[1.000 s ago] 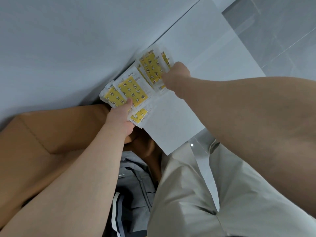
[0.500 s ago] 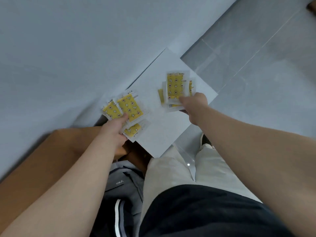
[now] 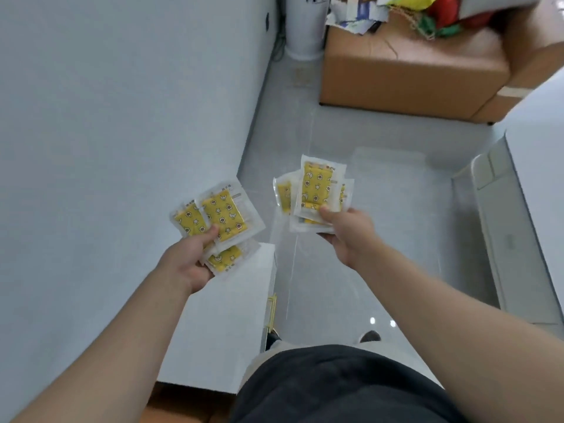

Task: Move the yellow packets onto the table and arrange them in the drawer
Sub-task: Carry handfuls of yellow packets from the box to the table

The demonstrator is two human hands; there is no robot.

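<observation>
Fanning up and away from you, yellow packets (image 3: pixel 224 219) sit pinched in your left grip (image 3: pixel 190 257), more packets (image 3: pixel 317 184) in your right grip (image 3: pixel 348 233); the white surface (image 3: pixel 537 166), probably the table, lies rightward, nearer your right grip.

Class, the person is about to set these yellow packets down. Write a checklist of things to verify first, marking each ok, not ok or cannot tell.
1. Grip of the left hand on the left bunch, thumb on top: ok.
2. Grip of the right hand on the right bunch, thumb on top: ok.
3. The lowest packet of the left bunch is held firmly: cannot tell; it sticks out below the thumb.
4. Table in view: cannot tell; only a white surface shows at the right edge.
5. Drawer in view: not ok.
</observation>
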